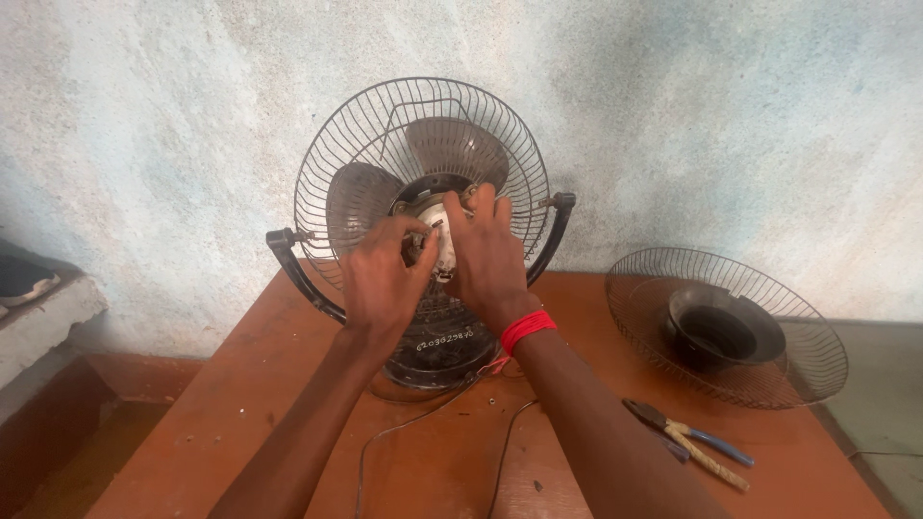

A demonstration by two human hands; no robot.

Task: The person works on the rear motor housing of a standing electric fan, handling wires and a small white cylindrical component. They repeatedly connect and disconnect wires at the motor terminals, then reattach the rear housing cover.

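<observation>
Fan point(423, 173): stood on table point(240, 404) by wall, dusty, rear grille w/ blades on, front open.
L hand point(380, 279): fingers pinched at motor hub point(437, 231).
R hand point(486, 259): fingers pressed on hub.
Front grille point(726, 327): lay at right, pliers point(687, 442) near.

A detached round wire fan guard point(728, 327) lies dished-side up at the right of the frame on a reddish-brown table point(240, 404). Pliers point(687, 442) with one blue handle and one pale wrapped handle lie at lower right. Behind is a mottled pale wall point(750, 125). A dark shoe point(24, 281) rests on a ledge at far left.
</observation>
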